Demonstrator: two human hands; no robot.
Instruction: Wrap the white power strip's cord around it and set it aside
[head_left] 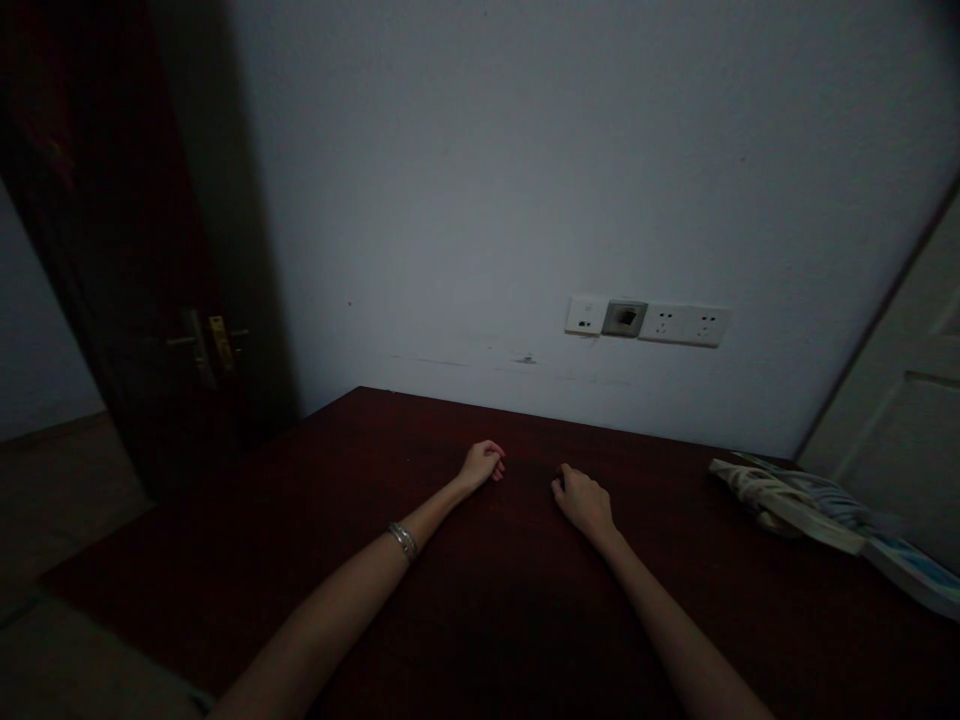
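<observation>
My left hand rests on its side on the dark red table, its fingers loosely bent and slightly apart, with nothing visible in them. A silver bracelet circles that wrist. To the right, my right hand lies palm down on the same tabletop, fingers a little curled and the thumb apart from them. I see no object in it. A short gap of bare wood separates the two hands, and neither touches the other.
White power strips with bundled cords lie at the table's right edge. Behind the table rises a pale wall with a row of sockets. A dark door with metal handles stands at the left; a light panelled door is at the right.
</observation>
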